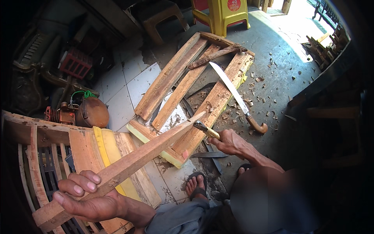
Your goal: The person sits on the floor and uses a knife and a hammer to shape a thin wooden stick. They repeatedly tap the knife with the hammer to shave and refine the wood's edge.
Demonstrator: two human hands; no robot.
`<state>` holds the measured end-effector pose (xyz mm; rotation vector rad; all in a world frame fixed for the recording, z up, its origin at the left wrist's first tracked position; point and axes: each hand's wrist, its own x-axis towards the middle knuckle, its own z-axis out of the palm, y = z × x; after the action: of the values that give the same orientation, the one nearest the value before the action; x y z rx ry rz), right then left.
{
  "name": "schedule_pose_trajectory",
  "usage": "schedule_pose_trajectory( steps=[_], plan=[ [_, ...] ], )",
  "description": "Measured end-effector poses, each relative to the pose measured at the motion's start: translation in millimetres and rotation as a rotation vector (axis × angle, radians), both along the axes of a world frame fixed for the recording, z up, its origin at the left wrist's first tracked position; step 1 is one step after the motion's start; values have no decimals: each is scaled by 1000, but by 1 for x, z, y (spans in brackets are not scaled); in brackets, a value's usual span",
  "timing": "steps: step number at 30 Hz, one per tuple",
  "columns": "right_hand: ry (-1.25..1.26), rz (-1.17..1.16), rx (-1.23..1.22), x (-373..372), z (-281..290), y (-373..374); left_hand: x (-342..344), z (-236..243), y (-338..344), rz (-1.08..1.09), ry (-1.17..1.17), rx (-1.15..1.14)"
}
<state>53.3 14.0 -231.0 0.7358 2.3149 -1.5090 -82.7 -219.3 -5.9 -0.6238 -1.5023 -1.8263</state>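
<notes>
My left hand (93, 199), at the lower left, is wrapped round the thick end of a long squared wooden bar (136, 160). The bar slants up to the right and narrows to a pointed tip above a wooden frame. My right hand (230, 142) grips a short tool (212, 133) by its pale handle. Its dark metal head lies close to the bar's tip; whether they touch I cannot tell. A machete (231, 87) with a curved brown wooden handle rests with its blade across the frame's right rail, its handle over the floor.
The frame (216, 93), edged with yellow foam, lies on the floor with a rough stick (214, 56) across it. Shavings litter the grey floor. A slatted wooden piece (83, 144) stands left, near a rusty compressor (91, 112). A yellow stool (229, 15) stands behind.
</notes>
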Motion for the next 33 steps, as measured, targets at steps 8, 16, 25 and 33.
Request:
schedule_pose_trajectory(
  steps=[8,16,25,33],
  plan=[
    [106,1,24,0,-28,3,-6,4,11,112,-17,5],
    [24,31,-34,-2,-20,7,-9,4,10,104,-33,26],
    [96,99,100,1,-4,6,-2,3,11,91,18,-51],
    [193,20,190,3,-15,-3,3,5,16,55,17,-51]
  ],
)
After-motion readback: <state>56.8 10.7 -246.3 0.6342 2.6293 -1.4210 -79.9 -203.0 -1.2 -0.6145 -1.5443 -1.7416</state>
